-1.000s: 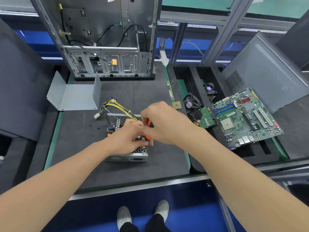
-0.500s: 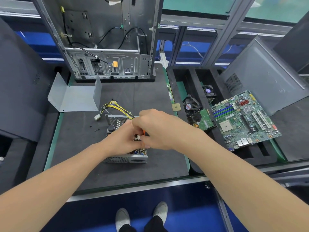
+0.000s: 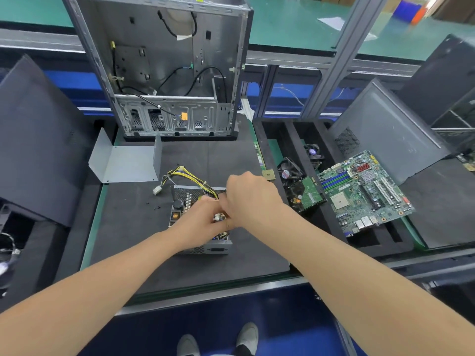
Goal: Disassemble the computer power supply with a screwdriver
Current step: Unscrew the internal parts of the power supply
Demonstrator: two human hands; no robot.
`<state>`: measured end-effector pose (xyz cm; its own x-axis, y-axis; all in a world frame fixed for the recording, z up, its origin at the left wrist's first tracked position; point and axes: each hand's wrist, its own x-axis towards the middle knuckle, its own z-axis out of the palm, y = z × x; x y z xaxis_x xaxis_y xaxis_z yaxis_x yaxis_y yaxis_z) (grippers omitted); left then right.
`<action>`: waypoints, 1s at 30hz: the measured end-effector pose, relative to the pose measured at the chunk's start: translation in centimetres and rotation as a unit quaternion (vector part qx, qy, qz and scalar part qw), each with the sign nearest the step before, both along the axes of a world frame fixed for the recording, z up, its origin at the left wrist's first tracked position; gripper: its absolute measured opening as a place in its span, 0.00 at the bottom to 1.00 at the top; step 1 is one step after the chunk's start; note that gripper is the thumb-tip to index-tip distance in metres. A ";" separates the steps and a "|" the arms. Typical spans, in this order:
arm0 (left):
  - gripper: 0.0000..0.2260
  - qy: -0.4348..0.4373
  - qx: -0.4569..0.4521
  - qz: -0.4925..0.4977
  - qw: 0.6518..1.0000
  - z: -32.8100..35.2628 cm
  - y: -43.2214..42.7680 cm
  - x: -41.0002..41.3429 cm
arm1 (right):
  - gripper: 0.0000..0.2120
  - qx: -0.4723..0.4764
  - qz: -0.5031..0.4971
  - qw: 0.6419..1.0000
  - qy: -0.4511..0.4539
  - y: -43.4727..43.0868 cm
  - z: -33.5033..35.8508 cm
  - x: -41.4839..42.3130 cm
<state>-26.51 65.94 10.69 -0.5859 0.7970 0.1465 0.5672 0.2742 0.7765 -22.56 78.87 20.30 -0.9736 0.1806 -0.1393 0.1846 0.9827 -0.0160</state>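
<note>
The open power supply [image 3: 183, 194] lies on the black mat, its yellow and black cable bundle [image 3: 187, 176] trailing to the far left. My left hand [image 3: 201, 223] sits on top of the supply, fingers curled down into its exposed parts. My right hand [image 3: 250, 199] is pressed against the left one from the right, fist closed round the screwdriver [image 3: 225, 216]. Only a sliver of the tool's orange handle shows between the hands. The tip and the screw under it are hidden.
An empty computer case [image 3: 167, 73] stands at the back of the mat, with a bent grey metal cover [image 3: 126, 163] before it. Small screws [image 3: 156, 207] lie left of the supply. A tray at right holds fans [image 3: 291, 170], a hard drive [image 3: 309, 197] and a motherboard [image 3: 365, 191].
My right hand has slid left and down against my left hand, covering most of the orange handle. The left hand stays on the power supply.
</note>
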 end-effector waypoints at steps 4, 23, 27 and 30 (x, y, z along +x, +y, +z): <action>0.03 -0.025 -0.003 0.002 1.000 -0.9 -0.5 0.0 | 0.14 -0.011 0.088 0.996 -0.032 0.3 0.5 -0.1; 0.09 -0.019 -0.018 0.010 1.000 -1.3 -0.6 0.1 | 0.24 0.068 0.074 0.995 -0.008 0.6 1.8 1.5; 0.07 -0.017 -0.027 0.004 0.999 -1.4 -0.5 0.3 | 0.14 0.037 -0.010 0.999 -0.007 -1.1 0.3 1.0; 0.07 -0.036 -0.044 -0.013 0.998 -1.4 -0.7 0.0 | 0.09 0.012 0.065 0.997 -0.025 -0.7 0.7 0.8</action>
